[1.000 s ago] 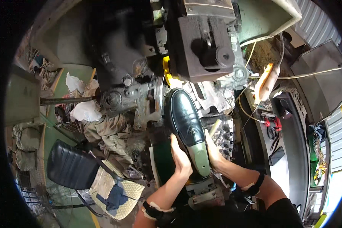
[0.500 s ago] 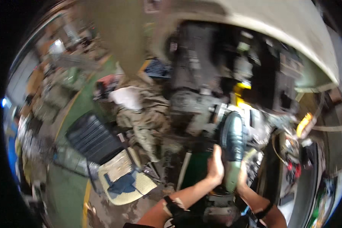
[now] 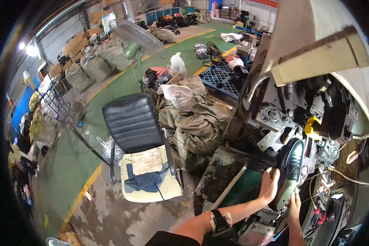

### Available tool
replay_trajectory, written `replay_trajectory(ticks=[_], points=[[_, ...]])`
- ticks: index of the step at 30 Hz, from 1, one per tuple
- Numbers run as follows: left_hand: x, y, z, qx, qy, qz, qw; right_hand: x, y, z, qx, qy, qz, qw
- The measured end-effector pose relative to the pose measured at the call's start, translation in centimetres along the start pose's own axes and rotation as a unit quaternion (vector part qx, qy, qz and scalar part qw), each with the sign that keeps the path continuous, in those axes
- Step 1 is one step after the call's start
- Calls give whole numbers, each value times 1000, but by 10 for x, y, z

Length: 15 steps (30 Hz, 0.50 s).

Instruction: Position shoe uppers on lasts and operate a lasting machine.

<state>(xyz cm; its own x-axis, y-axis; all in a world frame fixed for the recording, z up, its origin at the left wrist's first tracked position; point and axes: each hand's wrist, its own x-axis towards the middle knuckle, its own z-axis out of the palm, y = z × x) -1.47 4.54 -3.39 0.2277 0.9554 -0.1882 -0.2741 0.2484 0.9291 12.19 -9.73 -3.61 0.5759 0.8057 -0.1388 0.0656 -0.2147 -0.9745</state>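
A dark, glossy leather shoe sits on a green shoe last, its toe pointing away from me into the machine's metal parts. My right hand is closed on the heel end of the last, from its right side. Against the left side of the shoe, my left hand has its fingers bent, some of them hidden. Just beyond the toe is a yellow part of the machine.
A black chair with a woven seat and dark cloth stands to the left. Brown sacks lie between it and the machine. Behind the chair are a blue pallet and a standing fan. Cables and tools are at my right.
The view has swung left and steadied, so the shoe and both hands now appear farther right and lower. The shoe stays at the machine between my hands.
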Motion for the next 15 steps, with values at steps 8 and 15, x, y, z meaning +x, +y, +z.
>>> replay_trajectory(ticks=[8,15], points=[[-48,19,12,251,-77,302,916,-11,57,-44,-351,-19,-57,934],[-44,36,21,308,-96,303,897,8,23,-43,-315,-76,36,945]])
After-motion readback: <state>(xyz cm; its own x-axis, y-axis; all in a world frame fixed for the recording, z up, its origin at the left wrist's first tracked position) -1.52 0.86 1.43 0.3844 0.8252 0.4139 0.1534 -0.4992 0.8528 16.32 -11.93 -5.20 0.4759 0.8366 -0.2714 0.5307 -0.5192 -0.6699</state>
